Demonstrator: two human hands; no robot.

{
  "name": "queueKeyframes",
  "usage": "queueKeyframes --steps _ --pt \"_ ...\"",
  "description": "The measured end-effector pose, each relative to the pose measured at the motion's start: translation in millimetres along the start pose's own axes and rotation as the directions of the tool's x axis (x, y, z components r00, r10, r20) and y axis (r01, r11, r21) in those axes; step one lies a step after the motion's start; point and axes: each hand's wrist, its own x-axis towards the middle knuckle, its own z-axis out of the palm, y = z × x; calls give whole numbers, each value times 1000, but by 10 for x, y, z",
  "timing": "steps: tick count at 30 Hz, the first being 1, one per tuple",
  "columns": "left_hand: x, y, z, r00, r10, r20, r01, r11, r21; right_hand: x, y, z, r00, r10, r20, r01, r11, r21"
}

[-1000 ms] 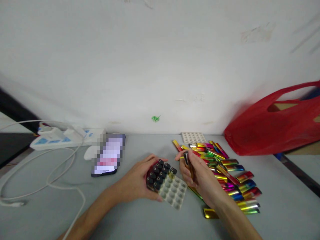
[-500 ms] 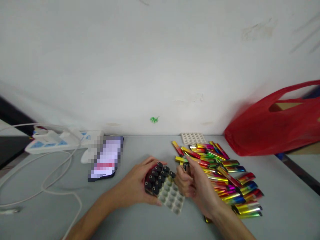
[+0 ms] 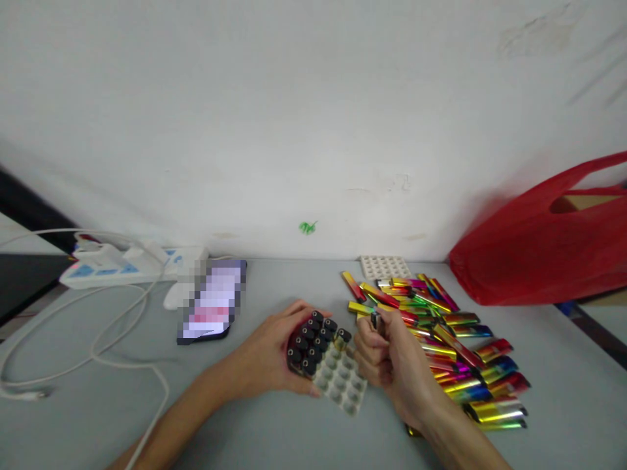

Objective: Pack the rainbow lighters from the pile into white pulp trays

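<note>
My left hand [image 3: 267, 356] is wrapped round a cluster of black-ended lighters [image 3: 312, 341] standing close together in a pale tray with round hollows [image 3: 343, 385]. The tray's right part shows bare hollows. Just right of it, my right hand [image 3: 392, 356] is closed in a fist round one lighter [image 3: 375, 320], whose dark and silvery end shows by the thumb; the rest of it is hidden. Beside and behind that hand lies a loose pile of shiny metallic lighters [image 3: 460, 352] in red, gold, green, blue and purple.
A second pale hollowed tray [image 3: 385, 267] lies against the wall. At right stands a red bag [image 3: 539, 254]. On the left are a phone [image 3: 215, 300], a white power strip [image 3: 132, 266] and a looped white cable [image 3: 93, 349] on the grey table [image 3: 274, 431].
The whole view has shifted slightly, so things appear a little further right. Both hands keep their holds, and the right hand sits marginally further from the lighter cluster.
</note>
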Motion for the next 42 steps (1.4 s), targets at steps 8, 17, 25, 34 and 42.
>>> queueKeyframes --steps 8,17,25,34,42 --pt "-9 -36 13 1000 12 3 -12 1000 13 3 -33 4 998 34 59 -37 998 48" --pt "3 -15 2 1000 26 -7 -26 1000 10 -15 -66 -2 996 20 83 -28 995 92" --pt "3 -27 16 999 30 -14 -30 999 10 -17 -76 -5 995 17 99 -28 993 118" --pt "5 -27 19 1000 29 -11 -29 1000 6 -7 -55 -9 995 14 95 -25 993 116" --pt "7 -16 16 999 32 -9 -32 999 5 -32 -35 6 998 11 60 -17 995 101"
